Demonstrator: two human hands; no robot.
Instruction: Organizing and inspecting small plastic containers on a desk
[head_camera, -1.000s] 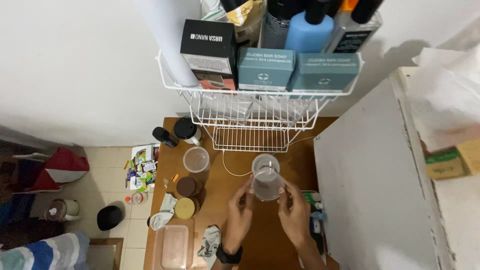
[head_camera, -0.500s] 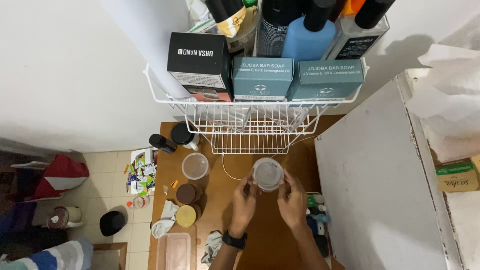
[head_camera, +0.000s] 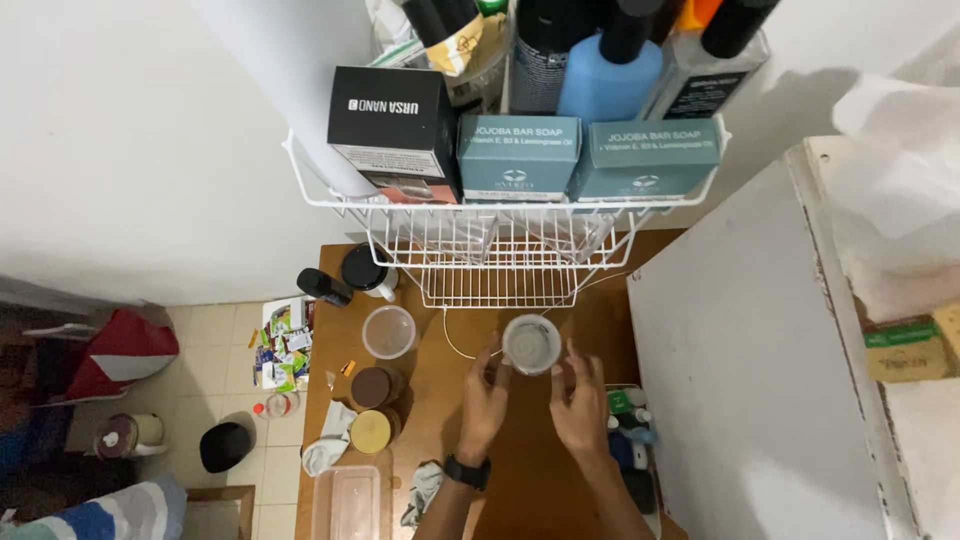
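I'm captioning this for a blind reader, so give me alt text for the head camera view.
Seen from above, a person's left hand and right hand flank a clear plastic jar on a brown wooden table, below a white wire rack stacked with boxes and bottles. More jars sit to the left.

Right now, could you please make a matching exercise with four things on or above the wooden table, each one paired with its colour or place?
Things:
1. clear jar
2. round lid
3. two soap boxes
4. empty clear cup

Descriptions:
A. teal, in the wire rack
B. between the left hand and the right hand
C. yellow, lying on the table
D. standing left of the hands, near a black-capped bottle

Pairs: 1-B, 2-C, 3-A, 4-D
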